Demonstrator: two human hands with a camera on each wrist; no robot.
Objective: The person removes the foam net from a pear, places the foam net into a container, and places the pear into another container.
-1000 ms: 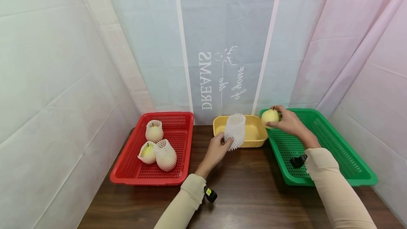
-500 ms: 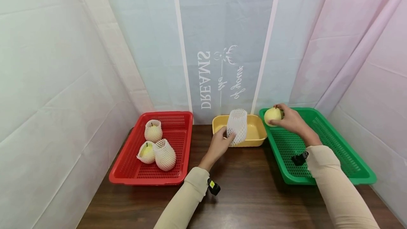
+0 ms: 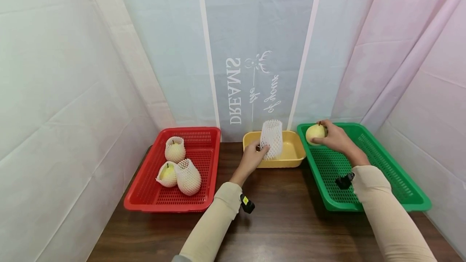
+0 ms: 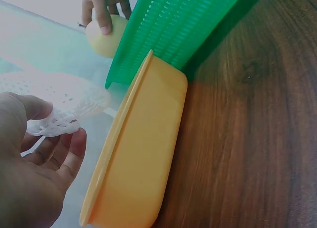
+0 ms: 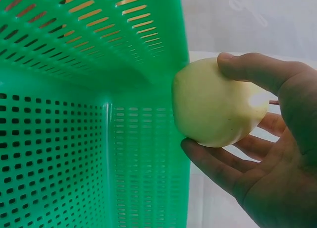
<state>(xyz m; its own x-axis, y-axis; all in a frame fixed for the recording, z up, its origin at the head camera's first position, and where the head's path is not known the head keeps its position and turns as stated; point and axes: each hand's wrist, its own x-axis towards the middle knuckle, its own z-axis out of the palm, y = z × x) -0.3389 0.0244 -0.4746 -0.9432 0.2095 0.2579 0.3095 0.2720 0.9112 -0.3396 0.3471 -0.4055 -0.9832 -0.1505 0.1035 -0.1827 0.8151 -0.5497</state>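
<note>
My left hand (image 3: pixel 253 157) pinches a white foam net sleeve (image 3: pixel 271 138) between thumb and fingers, above the yellow basin (image 3: pixel 293 161). In the left wrist view the sleeve (image 4: pixel 64 101) looks hollow, beside the basin's rim (image 4: pixel 106 163). My right hand (image 3: pixel 336 138) grips a bare pale-yellow pear (image 3: pixel 314 134) with its stem showing, over the far left corner of the green basket (image 3: pixel 329 197). Seen from the right wrist, the thumb and fingers reach round the pear (image 5: pixel 213 106), which is level with the basket's rim.
On the left a red basket (image 3: pixel 214 165) holds several pears in foam nets, one net sleeve (image 3: pixel 189 179) standing tall around its fruit. All three containers stand on a dark wooden table (image 3: pixel 276 221). A printed curtain (image 3: pixel 255 23) hangs behind them, with pale fabric at both sides.
My left hand has carried the foam sleeve slightly away from me, further over the yellow basin. My right hand has moved a little to the right with the pear, further over the green basket.
</note>
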